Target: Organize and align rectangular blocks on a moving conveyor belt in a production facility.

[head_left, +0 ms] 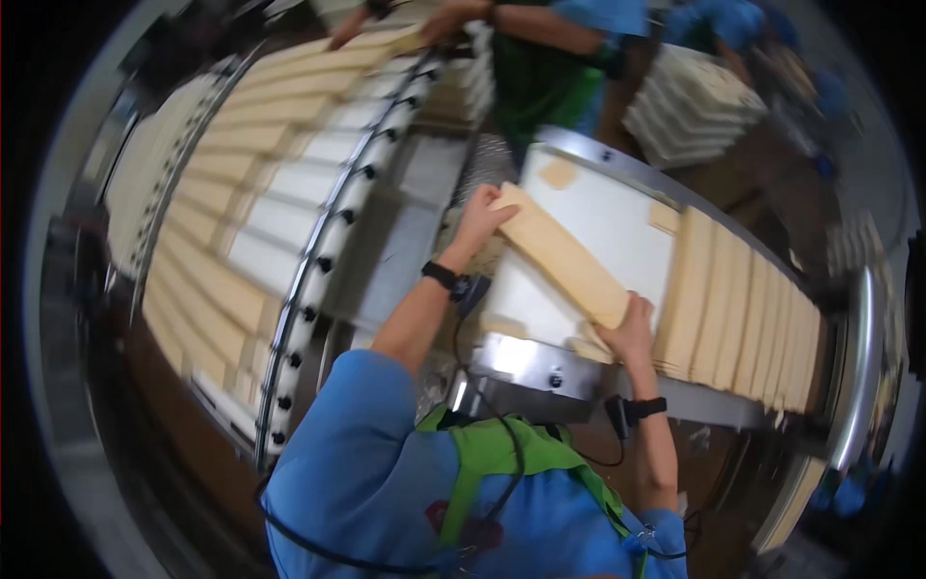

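Observation:
Between my two hands a long, flat, pale-yellow slab [562, 253], with the look of dough or wafer, is held slantwise over a white work surface [632, 217]. My left hand [482, 220] is closed on its far left end, thumb on top. At the near right end, my right hand [632, 335] grips the corner. Small scraps of the same pale material [558, 174] lie on the white surface. Just right of my right hand, a row of similar slabs [738, 309] lies packed side by side. Each wrist wears a black band.
To the left, a conveyor [307, 304] with a metal rail and black knobs carries rows of pale strips [207, 198]. Across from me a co-worker's hand [451, 17] reaches over its far end. Stacked white trays [690, 106] stand at the back right. Metal edging [540, 367] borders my work surface.

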`<control>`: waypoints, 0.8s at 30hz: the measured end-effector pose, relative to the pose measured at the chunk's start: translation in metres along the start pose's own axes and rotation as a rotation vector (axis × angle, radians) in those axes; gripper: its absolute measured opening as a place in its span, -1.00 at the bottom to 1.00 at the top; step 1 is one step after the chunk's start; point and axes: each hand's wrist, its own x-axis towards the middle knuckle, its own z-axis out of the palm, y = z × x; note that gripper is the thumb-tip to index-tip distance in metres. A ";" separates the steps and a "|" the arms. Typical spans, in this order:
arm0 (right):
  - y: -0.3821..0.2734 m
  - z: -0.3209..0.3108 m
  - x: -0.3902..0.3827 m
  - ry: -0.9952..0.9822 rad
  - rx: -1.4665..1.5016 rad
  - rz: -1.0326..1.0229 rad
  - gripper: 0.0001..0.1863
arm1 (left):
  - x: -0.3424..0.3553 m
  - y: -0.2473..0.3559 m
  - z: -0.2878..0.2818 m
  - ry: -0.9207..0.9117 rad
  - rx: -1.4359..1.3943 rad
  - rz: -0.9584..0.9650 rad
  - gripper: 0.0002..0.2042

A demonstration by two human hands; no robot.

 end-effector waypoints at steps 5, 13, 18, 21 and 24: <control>-0.116 0.027 0.005 0.208 0.103 -0.324 -0.14 | -0.041 0.063 -0.139 0.362 0.100 0.122 -0.64; -0.330 0.132 -0.017 -0.077 0.591 -0.512 -0.25 | -0.098 0.058 -0.462 0.742 0.412 0.066 -0.68; -0.421 0.169 -0.025 -0.123 0.596 -0.519 -0.42 | -0.098 0.049 -0.541 0.579 0.888 -0.084 -0.66; -0.449 0.188 -0.027 -0.184 0.530 -0.503 -0.46 | -0.087 0.049 -0.570 0.502 0.974 -0.187 -0.64; -0.458 0.210 -0.022 -0.173 0.481 -0.501 -0.46 | -0.080 0.059 -0.584 0.394 1.184 -0.297 -0.62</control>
